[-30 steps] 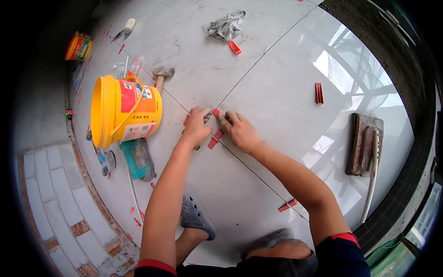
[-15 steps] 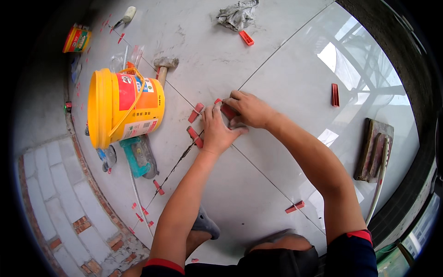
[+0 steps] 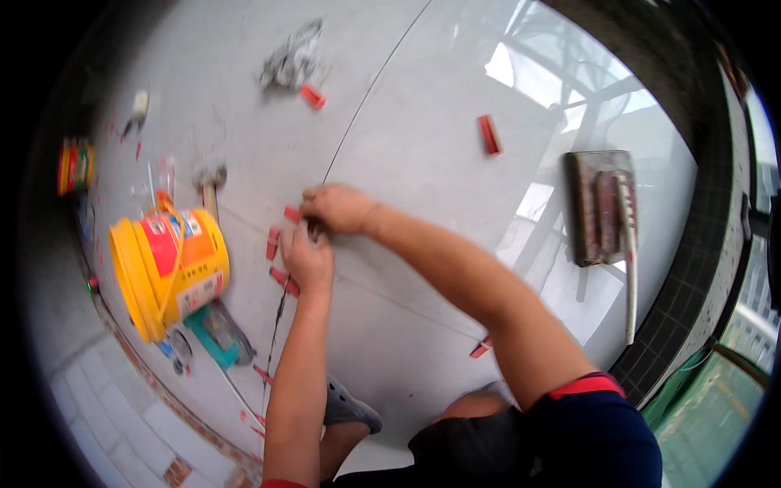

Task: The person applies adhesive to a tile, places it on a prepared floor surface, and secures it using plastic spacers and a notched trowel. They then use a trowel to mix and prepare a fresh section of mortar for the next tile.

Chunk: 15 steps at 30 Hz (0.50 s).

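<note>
Both my hands meet low over a joint between large pale grey floor tiles [image 3: 423,268]. My right hand [image 3: 338,209] is closed at a red tile-levelling wedge [image 3: 293,214], whose end shows beside the fingertips. Just below it, my left hand [image 3: 307,259] has its fingers bent and drawn together against the right fingers. What the left fingers grip is hidden and blurred. Two more red wedges, an upper one [image 3: 273,242] and a lower one [image 3: 285,281], sit in the joints left of my left hand.
On the left stand a yellow bucket [image 3: 134,276], a hammer [image 3: 211,195] and a teal-and-grey tool [image 3: 218,333]. Farther off lie a crumpled grey rag [image 3: 293,58] and loose red wedges [image 3: 312,96] [image 3: 489,135]. A flat block with a handle [image 3: 600,207] rests at right.
The whole view has turned, so the floor things sit farther left. My left fingers, stretched over the tile before, are now bent in toward the right hand. The right hand stays at the wedge.
</note>
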{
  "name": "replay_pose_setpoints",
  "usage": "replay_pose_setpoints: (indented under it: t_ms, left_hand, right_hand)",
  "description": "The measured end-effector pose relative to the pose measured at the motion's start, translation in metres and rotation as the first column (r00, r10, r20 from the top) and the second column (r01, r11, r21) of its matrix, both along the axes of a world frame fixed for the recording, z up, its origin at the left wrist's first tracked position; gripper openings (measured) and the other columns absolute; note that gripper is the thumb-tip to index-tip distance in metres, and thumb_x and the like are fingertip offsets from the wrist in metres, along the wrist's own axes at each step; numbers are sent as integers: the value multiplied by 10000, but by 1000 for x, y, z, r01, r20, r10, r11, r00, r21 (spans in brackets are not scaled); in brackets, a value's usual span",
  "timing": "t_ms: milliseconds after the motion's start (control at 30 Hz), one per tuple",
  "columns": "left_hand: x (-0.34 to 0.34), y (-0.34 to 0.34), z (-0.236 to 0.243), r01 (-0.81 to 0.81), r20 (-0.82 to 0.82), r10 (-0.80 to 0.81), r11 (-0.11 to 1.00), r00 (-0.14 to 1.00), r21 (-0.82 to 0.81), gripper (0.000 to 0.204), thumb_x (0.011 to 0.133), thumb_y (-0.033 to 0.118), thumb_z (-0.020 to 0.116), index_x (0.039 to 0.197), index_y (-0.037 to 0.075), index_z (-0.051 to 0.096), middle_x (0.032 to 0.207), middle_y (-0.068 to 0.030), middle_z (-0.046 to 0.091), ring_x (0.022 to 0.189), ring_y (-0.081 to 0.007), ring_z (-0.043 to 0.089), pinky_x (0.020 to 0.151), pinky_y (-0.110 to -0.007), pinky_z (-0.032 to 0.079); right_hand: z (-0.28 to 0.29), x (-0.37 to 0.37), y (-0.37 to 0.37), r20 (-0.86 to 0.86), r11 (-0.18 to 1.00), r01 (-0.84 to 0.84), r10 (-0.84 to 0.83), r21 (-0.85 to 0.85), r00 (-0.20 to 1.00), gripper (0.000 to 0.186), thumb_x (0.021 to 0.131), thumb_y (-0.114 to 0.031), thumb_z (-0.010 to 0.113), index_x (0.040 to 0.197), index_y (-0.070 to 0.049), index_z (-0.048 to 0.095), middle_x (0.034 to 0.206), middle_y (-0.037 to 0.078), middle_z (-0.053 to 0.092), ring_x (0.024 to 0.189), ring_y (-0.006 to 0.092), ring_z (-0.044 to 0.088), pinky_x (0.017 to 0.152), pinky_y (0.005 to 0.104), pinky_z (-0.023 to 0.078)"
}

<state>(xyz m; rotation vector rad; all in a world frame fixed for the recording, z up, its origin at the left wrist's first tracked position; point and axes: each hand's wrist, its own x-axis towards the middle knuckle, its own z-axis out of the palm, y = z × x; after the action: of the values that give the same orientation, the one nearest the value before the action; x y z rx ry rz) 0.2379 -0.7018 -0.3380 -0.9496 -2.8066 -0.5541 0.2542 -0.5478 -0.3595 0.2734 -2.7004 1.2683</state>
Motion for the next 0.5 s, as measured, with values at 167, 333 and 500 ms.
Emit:
replay_pose_setpoints:
  t_ms: [167,333,500]
  left_hand:
    - [8,36,32,107,25,-104,948,994,-300,523,797,190,682,1251,-18,528,1189,-215,552,1109,-376,498,978,-460,393]
    - [99,7,38,572,318,-480,734,818,-365,1117,714,501,762,1470,-79,178,1539,-263,188,1433,-418,153,1162,-489,168]
    - [194,-1,14,546,456,-403,802,794,-243,1285,690,596,747,1492,-66,-8,1575,-251,-42,1468,-383,-50,1178,-497,21]
  right_hand:
    - [7,32,-5,103,912,411,-410,13,906,391,814,-230,664,1182,-110,608,1173,181,574,1074,348,582,900,423,492]
    - [131,272,70,-81,449,890,-887,83,455,497,811,-190,739,1235,-19,544,1218,179,551,1123,373,522,958,430,436]
    - [96,494,102,259,206,749,-965,630,48,555,941,-516,541,1034,31,560,832,173,619,742,348,626,704,422,516]
